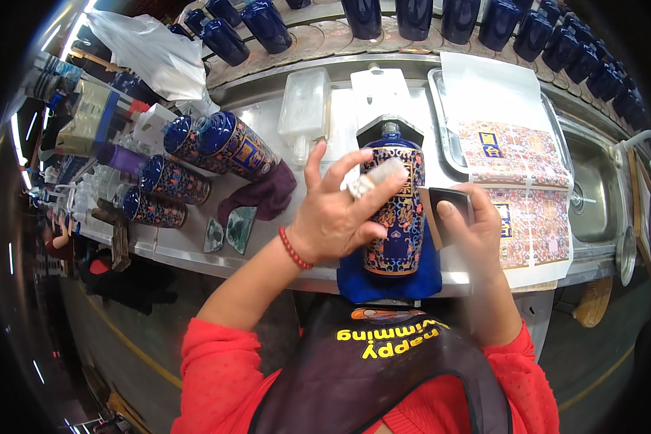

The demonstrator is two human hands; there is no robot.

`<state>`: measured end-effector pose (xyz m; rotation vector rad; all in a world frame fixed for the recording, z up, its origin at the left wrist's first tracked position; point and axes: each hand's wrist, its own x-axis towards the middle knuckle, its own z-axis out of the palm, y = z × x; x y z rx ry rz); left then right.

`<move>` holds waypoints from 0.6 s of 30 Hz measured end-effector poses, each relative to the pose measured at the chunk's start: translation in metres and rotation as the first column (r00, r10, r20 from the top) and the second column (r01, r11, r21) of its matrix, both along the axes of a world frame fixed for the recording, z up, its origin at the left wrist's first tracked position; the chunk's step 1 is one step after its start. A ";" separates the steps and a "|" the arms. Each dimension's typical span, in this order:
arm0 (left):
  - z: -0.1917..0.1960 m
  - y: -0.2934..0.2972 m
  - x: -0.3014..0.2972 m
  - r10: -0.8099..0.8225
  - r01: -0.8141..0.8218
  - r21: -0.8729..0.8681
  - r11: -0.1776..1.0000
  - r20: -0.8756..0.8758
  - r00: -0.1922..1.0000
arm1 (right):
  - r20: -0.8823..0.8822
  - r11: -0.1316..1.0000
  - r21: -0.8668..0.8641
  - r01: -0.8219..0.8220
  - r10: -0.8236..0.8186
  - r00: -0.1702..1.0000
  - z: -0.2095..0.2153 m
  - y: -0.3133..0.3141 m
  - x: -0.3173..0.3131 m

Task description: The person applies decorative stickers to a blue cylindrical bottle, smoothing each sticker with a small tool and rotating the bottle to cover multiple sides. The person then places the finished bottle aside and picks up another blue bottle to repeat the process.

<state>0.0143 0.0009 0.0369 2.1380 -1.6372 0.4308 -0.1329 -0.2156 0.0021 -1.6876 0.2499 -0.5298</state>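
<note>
A dark blue bottle (394, 246) covered in a colourful floral pattern lies in front of me, its neck pointing away, on a blue cloth (351, 283). My left hand (333, 217) is over its left side, fingers spread, a whitish covering on one fingertip over the pattern. Around that wrist is a red bead bracelet (294, 249). On the bottle's right side, my right hand (477, 228) grips a flat dark scraper (452, 197) with a tan edge strip. The bottle's underside is hidden.
Printed floral sheets (532, 224) lie on the right, partly over a metal tray (441, 123), with a sink (593, 192) beyond. Several patterned bottles (239, 148) and a purple cloth (267, 194) are at left. Plain blue bottles (362, 16) line the far conveyor (325, 45).
</note>
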 end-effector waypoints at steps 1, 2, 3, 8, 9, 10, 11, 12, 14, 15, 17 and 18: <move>-0.002 0.004 -0.009 -0.023 0.023 -0.017 1.000 -0.006 1.000 | 0.018 0.999 -0.031 0.015 -0.015 1.000 0.001 0.001 -0.001; -0.003 0.010 -0.021 -0.043 0.043 -0.018 0.999 -0.006 0.999 | 0.025 0.997 -0.073 0.017 -0.015 1.000 0.003 0.003 -0.001; -0.004 0.017 -0.034 -0.067 0.067 0.005 0.998 0.010 0.998 | 0.059 0.992 -0.114 0.048 -0.041 0.997 0.006 0.004 -0.001; -0.016 0.026 -0.081 -0.032 0.035 -0.060 0.998 0.048 0.998 | 0.042 0.983 -0.170 -0.069 0.077 0.996 0.024 0.016 0.017; -0.018 0.022 -0.087 0.007 -0.001 -0.094 0.996 0.065 0.998 | 0.044 0.977 -0.207 -0.047 0.058 0.997 0.028 0.015 0.024; -0.020 0.018 -0.091 0.041 -0.029 -0.125 0.992 0.098 0.994 | 0.042 0.949 -0.289 -0.124 0.142 0.989 0.032 0.013 0.029; -0.020 0.017 -0.095 0.063 -0.052 -0.108 0.993 0.102 0.993 | 0.078 0.955 -0.295 -0.014 0.039 0.996 0.035 0.011 0.037; -0.020 0.014 -0.096 0.104 -0.099 -0.072 0.992 0.069 0.992 | -0.043 0.968 -0.210 0.138 -0.150 0.988 0.038 0.009 0.042; -0.020 0.009 -0.097 0.180 -0.178 -0.045 0.983 0.038 0.983 | 0.076 0.931 -0.169 0.323 -0.315 0.946 0.039 0.010 0.049; -0.019 0.008 -0.096 0.176 -0.173 -0.043 0.984 0.060 0.983 | 0.036 0.932 -0.210 0.297 -0.296 0.955 0.039 0.011 0.051; -0.016 0.005 -0.096 0.205 -0.205 -0.015 0.979 0.064 0.977 | 0.201 0.984 -0.156 0.083 -0.050 0.978 0.038 0.014 0.054; -0.016 0.004 -0.096 0.223 -0.224 0.012 0.975 0.062 0.973 | 0.174 0.973 -0.221 -0.065 0.105 0.979 0.036 0.015 0.054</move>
